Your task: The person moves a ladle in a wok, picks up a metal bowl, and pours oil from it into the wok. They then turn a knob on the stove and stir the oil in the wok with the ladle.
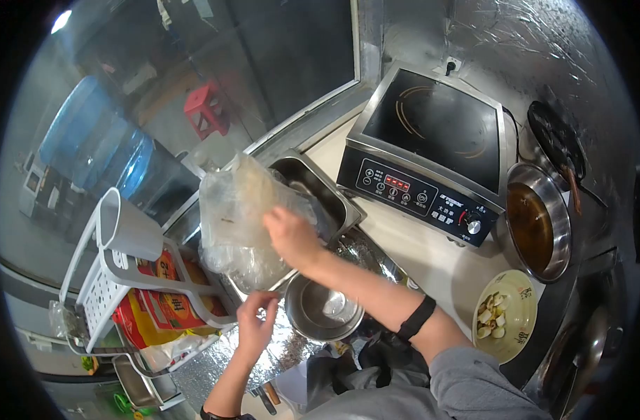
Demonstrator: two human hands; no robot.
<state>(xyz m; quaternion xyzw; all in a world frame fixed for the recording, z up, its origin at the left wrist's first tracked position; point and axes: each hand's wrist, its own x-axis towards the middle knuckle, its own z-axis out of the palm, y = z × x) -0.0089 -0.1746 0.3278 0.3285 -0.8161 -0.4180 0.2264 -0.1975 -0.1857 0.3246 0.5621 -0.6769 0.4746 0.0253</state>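
Observation:
A clear plastic bag (225,224), with something pale inside its upper part, stands over a steel tray at the left of the counter. My right hand (292,238) is closed on the bag's right side, its fingertips partly hidden against the plastic. Below it, my left hand (255,325) is held apart from the bag, thumb and fingers separated and nothing visible between them. Just right of that hand sits a round steel bowl (299,318) with a shiny, clear-looking item inside.
An induction cooker (432,126) stands at the back, its display lit red. On the right are a steel pan of brown liquid (530,227) and a yellow bowl (519,336) with pale chopped pieces. A white rack (110,259) holding packets stands left, near a steel tray (348,203).

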